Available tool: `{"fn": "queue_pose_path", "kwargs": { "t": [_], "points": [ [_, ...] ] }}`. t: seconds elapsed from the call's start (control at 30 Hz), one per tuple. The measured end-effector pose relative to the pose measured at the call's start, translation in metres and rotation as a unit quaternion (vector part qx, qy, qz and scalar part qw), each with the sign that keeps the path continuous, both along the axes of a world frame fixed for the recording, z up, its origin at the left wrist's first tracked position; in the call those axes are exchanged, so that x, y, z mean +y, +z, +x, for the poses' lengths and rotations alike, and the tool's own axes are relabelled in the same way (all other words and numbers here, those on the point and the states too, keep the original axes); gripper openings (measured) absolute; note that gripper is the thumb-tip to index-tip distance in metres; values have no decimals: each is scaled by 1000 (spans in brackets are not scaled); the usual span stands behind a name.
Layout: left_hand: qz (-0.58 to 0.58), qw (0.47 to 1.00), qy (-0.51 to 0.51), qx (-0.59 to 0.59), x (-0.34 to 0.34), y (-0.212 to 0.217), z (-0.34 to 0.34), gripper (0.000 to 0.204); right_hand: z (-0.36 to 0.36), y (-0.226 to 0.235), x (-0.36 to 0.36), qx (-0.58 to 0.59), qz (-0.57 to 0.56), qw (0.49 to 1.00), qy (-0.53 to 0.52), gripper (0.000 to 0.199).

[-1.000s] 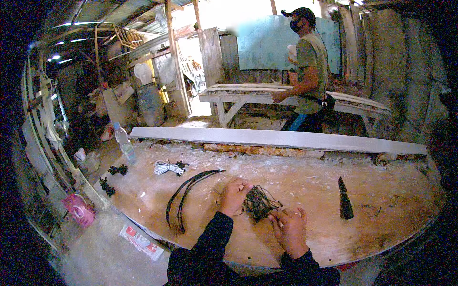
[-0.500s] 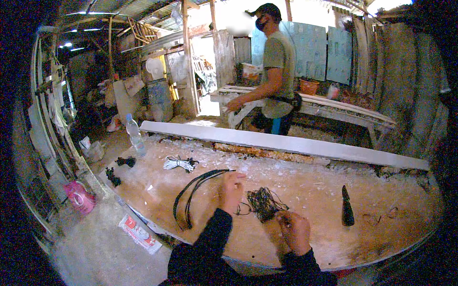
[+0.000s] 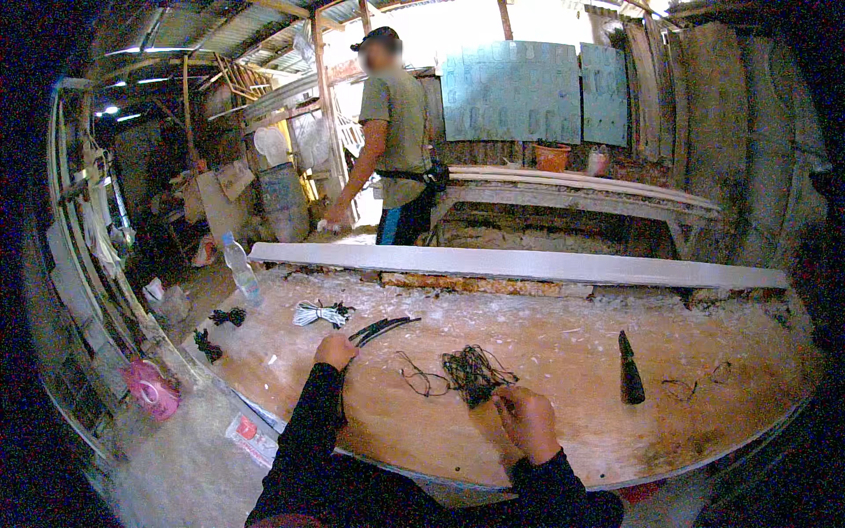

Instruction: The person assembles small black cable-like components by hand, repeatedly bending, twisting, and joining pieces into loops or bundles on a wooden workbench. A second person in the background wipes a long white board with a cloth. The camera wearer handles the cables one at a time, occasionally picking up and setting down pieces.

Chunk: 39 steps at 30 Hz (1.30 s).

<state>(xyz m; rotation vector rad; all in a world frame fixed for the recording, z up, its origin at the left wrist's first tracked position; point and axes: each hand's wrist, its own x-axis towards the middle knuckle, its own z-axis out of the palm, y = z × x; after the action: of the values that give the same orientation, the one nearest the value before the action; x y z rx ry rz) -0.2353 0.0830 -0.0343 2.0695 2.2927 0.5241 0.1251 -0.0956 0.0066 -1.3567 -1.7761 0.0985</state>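
My left hand (image 3: 336, 352) is closed around the middle of some long, curved black cords (image 3: 387, 326). Their far ends stick out past my fingers, and the rest runs down beside my sleeve, partly hidden. My right hand (image 3: 528, 422) pinches the near edge of a tangled bundle of thin dark string (image 3: 475, 373). A loose loop of that string trails to the left on the board. Further right, a dark tapered cone-shaped piece (image 3: 630, 370) rests on the wooden tabletop (image 3: 563, 352).
A tied white cord bundle (image 3: 319, 313), small black bundles (image 3: 209, 345) and a plastic bottle (image 3: 239, 268) are on the left. A long white plank (image 3: 528, 266) edges the far side. Beyond it stands a person (image 3: 396, 132) near a bench (image 3: 563, 187). A pink bag (image 3: 151, 389) sits below left.
My left hand has moved left from beside the string bundle onto the black cords. My right hand stays at the bundle. The person beyond has stepped left, and the view has shifted slightly.
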Motion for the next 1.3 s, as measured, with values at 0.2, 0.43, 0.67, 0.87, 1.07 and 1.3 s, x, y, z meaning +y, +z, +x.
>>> {"fn": "queue_pose_path", "kwargs": {
  "t": [0.2, 0.43, 0.67, 0.87, 1.07, 1.3],
  "points": [
    [110, 991, 42, -69, 3, 4, -5, 25, 0, -1, 1, 17, -15, 1000, -3, 13],
    [69, 932, -76, -347, -19, 68, -11, 12, 0, 2, -2, 9, -21, 1000, -4, 14],
    [-66, 829, -227, -507, -73, 116, 87, 13, -2, 5, -2, 235, -53, 966, 98, 18],
    [-218, 697, -313, -607, -116, 95, 208, 14, 11, 22, -14, 424, -139, 875, 186, 27],
    [-259, 585, -385, -665, -109, 78, 279, 12, 52, 37, -23, 396, -91, 911, 64, 20],
    [-299, 558, -411, -656, -97, 44, 286, 15, 79, 33, -12, 476, -126, 862, 120, 14]
  ]
}}
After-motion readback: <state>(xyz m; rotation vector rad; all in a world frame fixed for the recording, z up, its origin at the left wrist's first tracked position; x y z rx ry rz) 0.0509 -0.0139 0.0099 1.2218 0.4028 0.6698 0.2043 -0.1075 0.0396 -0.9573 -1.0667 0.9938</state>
